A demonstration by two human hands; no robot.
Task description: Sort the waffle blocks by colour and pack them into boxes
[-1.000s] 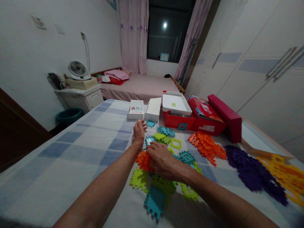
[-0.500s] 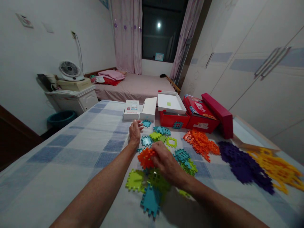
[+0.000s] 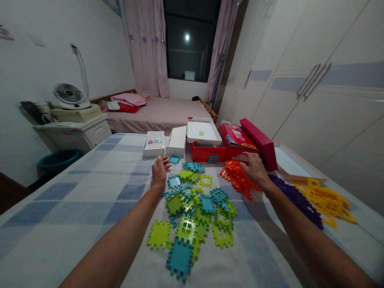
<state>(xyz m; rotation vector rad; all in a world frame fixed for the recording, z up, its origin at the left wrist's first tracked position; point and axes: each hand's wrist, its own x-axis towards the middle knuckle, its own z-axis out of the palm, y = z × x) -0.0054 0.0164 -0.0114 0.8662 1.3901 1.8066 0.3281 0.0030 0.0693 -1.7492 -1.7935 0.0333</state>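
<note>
My right hand (image 3: 255, 171) is over the pile of orange plastic building pieces (image 3: 241, 179), thumb and fingers apart at its upper right side. Whether a fingertip touches a piece is hard to see. My left hand (image 3: 160, 173) hovers or rests on the cloth left of the mixed pile, fingers loosely curled and apart, nothing visible in them. Close to its fingertips lies a blue notched square piece (image 3: 174, 160). Between my arms spreads a heap of green pieces (image 3: 174, 205) and blue pieces (image 3: 207, 203), with a larger blue square (image 3: 180, 258) nearest me.
Purple pieces (image 3: 295, 200) and yellow pieces (image 3: 325, 202) lie in piles on the right. Behind stand white boxes (image 3: 154, 144), an open red box (image 3: 207, 152) and a larger red box (image 3: 240, 140). A checked cloth (image 3: 90, 212) covers the surface.
My right hand has moved from above the mixed heap to the orange pile on the right, and the orange piece has left the heap. My left hand stays beside the heap; the view has turned right.
</note>
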